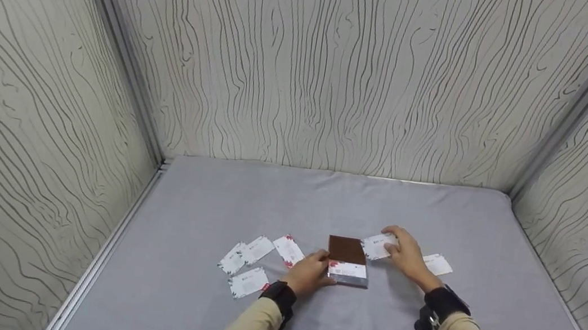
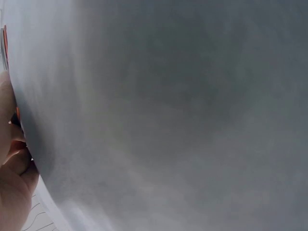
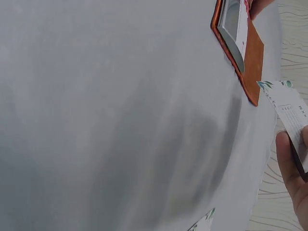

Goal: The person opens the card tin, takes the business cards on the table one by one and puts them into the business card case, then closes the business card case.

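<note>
A brown card holder (image 1: 346,250) lies spread on the grey cloth, with clear sleeves at its near end. A white card with red flowers (image 1: 349,269) sits in the sleeve. My left hand (image 1: 308,273) grips the holder's left edge between thumb and fingers; only part of that hand (image 2: 13,159) shows in the left wrist view. Up and to the right, my right hand (image 1: 404,254) pinches a white card with leafy green corners (image 1: 376,246). In the right wrist view this card (image 3: 288,108) is raised and tilted beside the brown flap (image 3: 254,57).
Left of the holder lies a red-flowered card (image 1: 288,249). Farther left are several leafy cards (image 1: 249,283), two of them overlapping. Another card (image 1: 438,264) lies behind my right wrist. Patterned panels (image 1: 307,64) enclose the cloth-covered table (image 1: 199,192) at the back and sides.
</note>
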The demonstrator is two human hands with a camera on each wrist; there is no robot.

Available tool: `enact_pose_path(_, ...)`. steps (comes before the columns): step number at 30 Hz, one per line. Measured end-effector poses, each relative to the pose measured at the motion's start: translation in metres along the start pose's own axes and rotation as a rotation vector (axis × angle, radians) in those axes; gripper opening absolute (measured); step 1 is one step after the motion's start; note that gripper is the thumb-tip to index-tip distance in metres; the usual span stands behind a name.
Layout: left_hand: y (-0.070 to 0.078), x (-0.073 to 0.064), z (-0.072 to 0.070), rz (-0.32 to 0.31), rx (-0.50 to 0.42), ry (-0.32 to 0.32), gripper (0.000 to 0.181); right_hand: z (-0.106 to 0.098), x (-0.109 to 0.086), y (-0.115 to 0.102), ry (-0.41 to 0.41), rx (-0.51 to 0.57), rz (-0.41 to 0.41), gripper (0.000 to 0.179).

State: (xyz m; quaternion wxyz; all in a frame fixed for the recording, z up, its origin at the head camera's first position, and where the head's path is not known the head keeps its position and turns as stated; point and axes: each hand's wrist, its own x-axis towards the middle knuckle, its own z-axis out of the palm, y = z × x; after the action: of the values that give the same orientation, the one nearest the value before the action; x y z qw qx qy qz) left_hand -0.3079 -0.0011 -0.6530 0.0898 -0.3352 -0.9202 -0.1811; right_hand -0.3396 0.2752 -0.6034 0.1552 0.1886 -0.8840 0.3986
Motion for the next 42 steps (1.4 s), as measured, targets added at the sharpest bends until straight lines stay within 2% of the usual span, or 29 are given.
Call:
enact_pose_path(9, 0.0, 0.0, -0.001, -0.005, 0.001, -0.013, 0.042, 0.015, -0.001, -0.009, -0.028, 0.043, 0.024, 0.027)
enact_pose_path(15, 0.0, 0.001, -0.001, -0.011, 0.016, -0.021, 0.041, 0.022, -0.004, -0.012, -0.084, 0.094, 0.06, 0.026)
enact_pose_path(21, 0.002, 0.0, -0.004, -0.008, 0.013, -0.024, 0.039, 0.03, -0.006, -0.012, -0.09, 0.103, -0.012, 0.025)
enact_pose_path(26, 0.001, 0.0, -0.003, -0.015, 0.005, -0.028, 0.04, 0.038, -0.006, -0.011, -0.095, 0.11, -0.033, 0.024)
enact_pose_path(38, 0.0, -0.001, -0.003, 0.022, 0.003, -0.003, 0.039, 0.052, -0.007, -0.015, -0.121, 0.107, 0.071, 0.022)
enact_pose_path(42, 0.0, -0.001, -0.003, 0.018, 0.008, 0.001, 0.041, 0.054, -0.01, -0.014, -0.121, 0.072, 0.064, 0.021)
